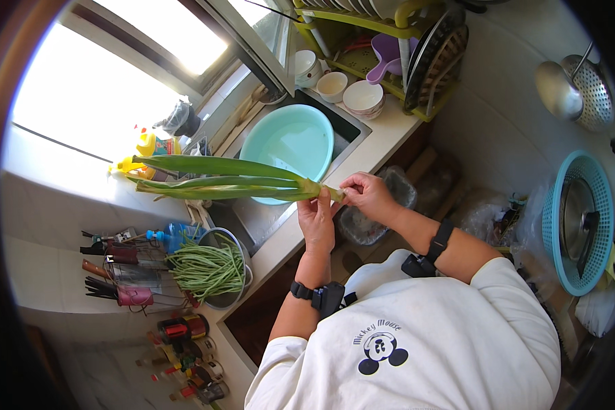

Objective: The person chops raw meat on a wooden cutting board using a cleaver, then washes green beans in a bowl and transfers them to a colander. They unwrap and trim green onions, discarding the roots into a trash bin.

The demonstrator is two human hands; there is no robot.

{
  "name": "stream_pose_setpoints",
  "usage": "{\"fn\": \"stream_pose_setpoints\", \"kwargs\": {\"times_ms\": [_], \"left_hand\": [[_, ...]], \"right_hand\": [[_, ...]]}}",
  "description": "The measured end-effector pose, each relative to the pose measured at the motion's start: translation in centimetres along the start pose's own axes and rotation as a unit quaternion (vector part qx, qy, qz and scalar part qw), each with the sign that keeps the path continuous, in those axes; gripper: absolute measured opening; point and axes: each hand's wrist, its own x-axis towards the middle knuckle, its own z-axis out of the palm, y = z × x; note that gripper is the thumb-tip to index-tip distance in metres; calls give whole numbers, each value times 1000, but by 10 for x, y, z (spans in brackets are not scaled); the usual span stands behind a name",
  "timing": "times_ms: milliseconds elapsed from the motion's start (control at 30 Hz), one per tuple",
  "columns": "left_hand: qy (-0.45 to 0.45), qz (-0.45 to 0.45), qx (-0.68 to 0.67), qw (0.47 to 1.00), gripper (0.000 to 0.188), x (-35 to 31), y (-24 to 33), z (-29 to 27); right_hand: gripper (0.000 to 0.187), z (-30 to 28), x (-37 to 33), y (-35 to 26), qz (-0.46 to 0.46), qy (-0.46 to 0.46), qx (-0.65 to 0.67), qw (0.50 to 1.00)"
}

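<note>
A large green onion (239, 181) with long broad leaves lies across the air in front of the sink, its leaves pointing left. My left hand (316, 220) is closed round its pale stalk, just below where the leaves fan out. At the root end, my right hand (370, 196) pinches the tip with thumb and fingers. Beneath the leaves, a light turquoise basin (290, 137) with water in it sits in the metal sink (266, 222).
A pot (242, 270) of long green beans (208, 265) stands on the counter left of the sink. White bowls (364, 99) and a green dish rack (362, 26) are at the far side. To the right is a blue colander (555, 232). A window sash (256, 44) swings inward above the sink.
</note>
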Motion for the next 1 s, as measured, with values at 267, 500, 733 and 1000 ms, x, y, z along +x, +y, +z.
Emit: {"fn": "stream_pose_setpoints", "kwargs": {"times_ms": [267,500,733,1000], "left_hand": [[8,0,11,1000,30,4,2,-1],[-12,-5,-10,1000,30,11,-5,-3],[-5,-23,-28,999,30,14,-8,-2],[1,-9,-33,999,24,11,-13,5]], "right_hand": [[15,-9,-8,-3,-73,17,-121,990],[15,-6,-7,-22,-175,-12,-186,967],[11,-5,-3,-21,-230,-7,-259,938],[9,-5,-7,-21,-233,7,-324,917]]}}
